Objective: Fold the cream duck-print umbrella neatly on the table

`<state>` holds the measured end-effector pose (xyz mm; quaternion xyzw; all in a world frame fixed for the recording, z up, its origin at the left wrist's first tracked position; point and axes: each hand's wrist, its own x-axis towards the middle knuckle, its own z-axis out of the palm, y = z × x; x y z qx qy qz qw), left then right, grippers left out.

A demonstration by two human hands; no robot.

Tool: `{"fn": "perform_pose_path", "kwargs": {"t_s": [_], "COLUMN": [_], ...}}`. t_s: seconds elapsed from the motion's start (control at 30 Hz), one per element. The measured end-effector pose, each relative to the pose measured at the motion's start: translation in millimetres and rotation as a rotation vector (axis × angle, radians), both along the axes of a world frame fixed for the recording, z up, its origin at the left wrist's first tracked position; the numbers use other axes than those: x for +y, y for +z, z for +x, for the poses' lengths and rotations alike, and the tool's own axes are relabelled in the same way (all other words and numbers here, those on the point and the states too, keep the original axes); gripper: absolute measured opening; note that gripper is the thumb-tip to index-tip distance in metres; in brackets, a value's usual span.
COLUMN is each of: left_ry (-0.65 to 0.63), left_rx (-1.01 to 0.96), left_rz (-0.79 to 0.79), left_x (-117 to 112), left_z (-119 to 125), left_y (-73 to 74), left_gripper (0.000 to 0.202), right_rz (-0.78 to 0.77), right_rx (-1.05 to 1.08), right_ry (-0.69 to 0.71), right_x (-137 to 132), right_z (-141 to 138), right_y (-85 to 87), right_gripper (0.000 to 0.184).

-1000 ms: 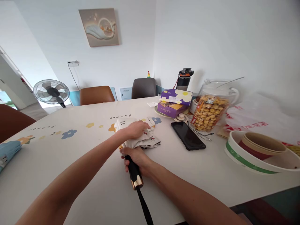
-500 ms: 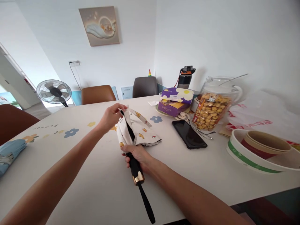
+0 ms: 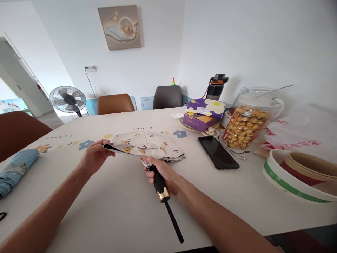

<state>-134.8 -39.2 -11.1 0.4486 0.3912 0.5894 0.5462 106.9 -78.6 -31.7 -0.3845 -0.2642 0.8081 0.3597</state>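
Observation:
A folding umbrella (image 3: 147, 144) with a cream canopy, small printed figures and a black lining lies across the middle of the table. Its black handle with a gold end and a hanging black strap points toward me. My right hand (image 3: 160, 171) is wrapped round the top of the handle, where it meets the cloth. Out to the left, my left hand (image 3: 96, 156) pinches the edge of one canopy panel and holds it spread, the dark underside showing there. The panels on the right side hang in loose folds.
On the right lie a black phone (image 3: 218, 153), glasses (image 3: 234, 149), a jar of snacks (image 3: 244, 123), stacked purple boxes (image 3: 201, 119), a bottle (image 3: 217, 88), a plastic bag (image 3: 297, 130) and paper tubs (image 3: 292, 189). A blue folded umbrella (image 3: 19, 170) rests at left.
My left hand has moved left and toward me, drawing a canopy panel out sideways. The cloth now lies wider and flatter. My right hand keeps its hold, and the view has shifted slightly left.

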Motion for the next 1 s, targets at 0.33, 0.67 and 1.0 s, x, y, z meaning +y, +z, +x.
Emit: {"fn": "perform_pose_path", "kwargs": {"t_s": [0.33, 0.67, 1.0], "left_ry": [-0.111, -0.457, 0.372], "left_rx": [-0.153, 0.206, 0.501], "left_rz": [-0.087, -0.284, -0.258], "left_x": [0, 0, 15], "left_z": [-10, -54, -65], "left_y": [-7.5, -11.5, -5.6], "left_gripper": [0.01, 0.034, 0.025], "right_rz": [-0.017, 0.068, 0.215], "right_rx": [0.001, -0.116, -0.16], "right_ry": [-0.008, -0.065, -0.144], "right_x": [-1, 2, 1], "right_z": [2, 2, 1], "right_y": [6.1, -1.8, 1.4], "right_gripper": [0.033, 0.017, 0.015]}}
